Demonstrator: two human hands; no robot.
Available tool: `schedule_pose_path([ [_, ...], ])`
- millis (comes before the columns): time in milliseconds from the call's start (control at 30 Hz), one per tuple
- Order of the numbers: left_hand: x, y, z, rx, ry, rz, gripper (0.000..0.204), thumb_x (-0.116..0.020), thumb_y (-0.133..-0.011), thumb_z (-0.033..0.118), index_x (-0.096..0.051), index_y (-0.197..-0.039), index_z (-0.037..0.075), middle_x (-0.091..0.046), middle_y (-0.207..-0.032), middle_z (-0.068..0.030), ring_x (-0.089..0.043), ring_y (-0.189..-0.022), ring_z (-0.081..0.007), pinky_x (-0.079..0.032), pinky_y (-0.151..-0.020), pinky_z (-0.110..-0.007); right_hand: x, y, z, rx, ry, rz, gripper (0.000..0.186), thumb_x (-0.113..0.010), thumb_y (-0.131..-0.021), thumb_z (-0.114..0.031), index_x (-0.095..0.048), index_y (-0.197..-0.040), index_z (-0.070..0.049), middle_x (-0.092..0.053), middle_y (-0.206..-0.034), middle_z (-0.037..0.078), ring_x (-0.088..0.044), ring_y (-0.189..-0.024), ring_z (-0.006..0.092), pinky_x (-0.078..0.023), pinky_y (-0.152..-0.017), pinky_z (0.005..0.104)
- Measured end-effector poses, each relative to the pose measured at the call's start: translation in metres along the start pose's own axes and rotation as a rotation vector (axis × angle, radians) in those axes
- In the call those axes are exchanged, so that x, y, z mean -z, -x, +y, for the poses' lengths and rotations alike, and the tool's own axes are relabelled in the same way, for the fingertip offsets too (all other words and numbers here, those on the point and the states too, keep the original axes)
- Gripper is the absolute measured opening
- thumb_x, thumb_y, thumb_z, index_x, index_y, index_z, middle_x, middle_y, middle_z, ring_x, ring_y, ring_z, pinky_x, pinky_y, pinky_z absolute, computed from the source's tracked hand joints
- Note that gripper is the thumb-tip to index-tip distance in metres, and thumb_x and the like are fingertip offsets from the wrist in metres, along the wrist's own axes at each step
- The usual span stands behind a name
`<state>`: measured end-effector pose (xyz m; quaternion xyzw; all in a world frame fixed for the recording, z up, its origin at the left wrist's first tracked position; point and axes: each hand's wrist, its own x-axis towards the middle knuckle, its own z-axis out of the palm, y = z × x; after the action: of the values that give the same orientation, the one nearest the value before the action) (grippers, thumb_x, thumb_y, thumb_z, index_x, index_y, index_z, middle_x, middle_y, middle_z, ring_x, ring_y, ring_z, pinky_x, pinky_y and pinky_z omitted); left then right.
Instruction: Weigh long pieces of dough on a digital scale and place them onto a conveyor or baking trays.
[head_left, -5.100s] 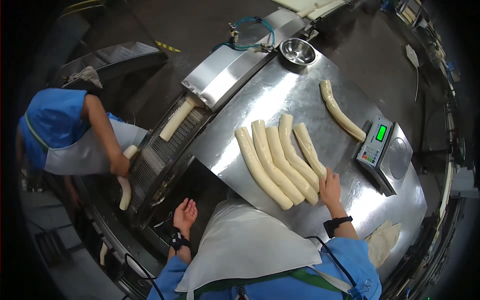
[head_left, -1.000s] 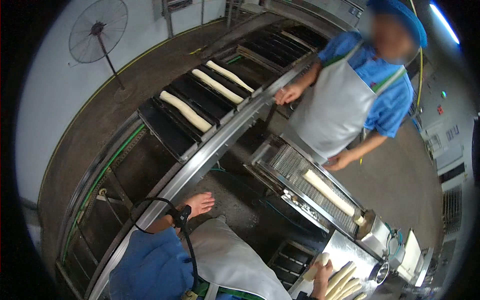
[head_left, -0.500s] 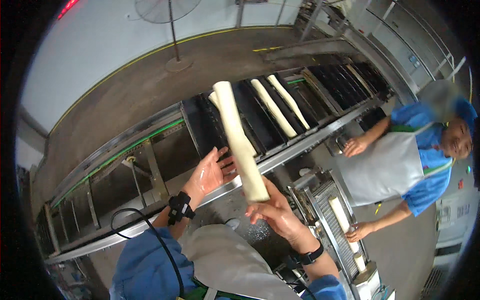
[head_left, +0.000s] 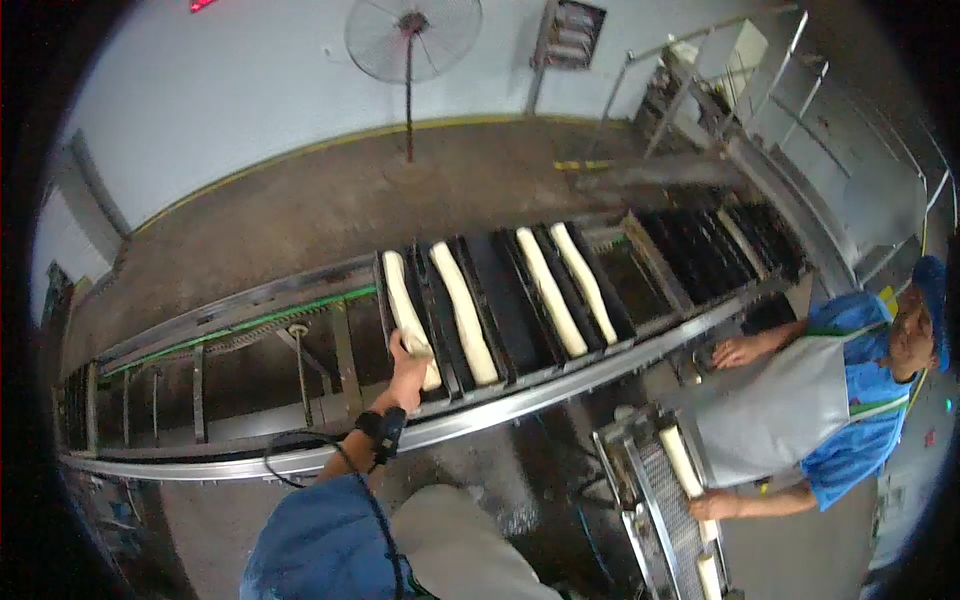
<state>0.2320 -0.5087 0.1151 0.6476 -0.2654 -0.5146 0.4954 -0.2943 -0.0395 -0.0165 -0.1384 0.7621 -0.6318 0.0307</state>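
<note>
My left hand (head_left: 408,362) is down on the near part of a long, pale dough roll (head_left: 400,290), its fingers curled over it. This roll lies lengthwise in the leftmost channel of a black baking pan (head_left: 500,290). Beside it, a second dough roll (head_left: 463,315) rests in another channel. Farther right are two more, a dough roll (head_left: 551,293) and a slightly wavy dough roll (head_left: 585,283). My right hand is out of view.
The pan sits on a metal-railed conveyor (head_left: 470,425), with more black pans (head_left: 690,255) to the right. On the right a co-worker (head_left: 860,390) in a grey apron touches dough on a small mesh conveyor (head_left: 655,490). A standing fan (head_left: 412,40) is at the back.
The dough roll that I held up before me now lies in the leftmost channel. My left hand has come down on it. My right hand has left the view, and the view has shifted.
</note>
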Motion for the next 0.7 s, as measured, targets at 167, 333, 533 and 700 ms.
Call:
schedule_pose_path([
  [167,0.045,-0.107,-0.122,-0.475,-0.83,-0.177,0.099,-0.066,-0.072,0.006,-0.007,-0.151,0.005,-0.062,-0.107,-0.0238,-0.065,-0.093,-0.0335,-0.051,-0.081,-0.036,-0.083,-0.181,-0.049,-0.613,-0.336,-0.599,0.03,-0.058,-0.092,-0.017,-0.057,-0.117,0.001,-0.065,-0.108,0.012,-0.063,-0.09,0.0179,-0.053,-0.075,0.0297],
  [333,-0.011,0.076,-0.016,-0.206,-1.231,-0.126,0.081,-0.053,-0.083,0.014,-0.012,-0.153,0.006,-0.046,-0.133,-0.0331,-0.052,-0.122,-0.0407,-0.045,-0.102,-0.042,-0.193,-0.343,-0.101,-0.649,-0.611,-1.087,0.039,-0.063,-0.089,-0.011,-0.053,-0.124,0.001,-0.063,-0.114,0.012,-0.064,-0.093,0.0178,-0.053,-0.074,0.0282],
  [533,0.006,0.097,-0.029,-0.541,-0.904,-0.15,0.059,-0.065,-0.082,0.019,-0.049,-0.138,0.005,-0.05,-0.135,-0.0206,-0.054,-0.119,-0.0359,-0.044,-0.101,-0.041,-0.248,-0.461,-0.161,0.471,-0.249,-1.041,0.024,-0.057,-0.094,-0.009,-0.058,-0.115,0.002,-0.064,-0.103,0.008,-0.06,-0.092,0.0103,-0.047,-0.087,0.028],
  [700,0.042,0.129,-0.036,-0.58,-0.532,-0.058,0.038,-0.064,-0.085,0.009,-0.063,-0.123,0.005,-0.068,-0.108,-0.0135,-0.066,-0.09,-0.0232,-0.051,-0.082,-0.032,-0.318,-0.48,-0.265,0.598,-0.22,-0.909,0.033,-0.057,-0.096,-0.016,-0.055,-0.122,0.004,-0.065,-0.108,0.007,-0.061,-0.085,0.0156,-0.048,-0.08,0.0295],
])
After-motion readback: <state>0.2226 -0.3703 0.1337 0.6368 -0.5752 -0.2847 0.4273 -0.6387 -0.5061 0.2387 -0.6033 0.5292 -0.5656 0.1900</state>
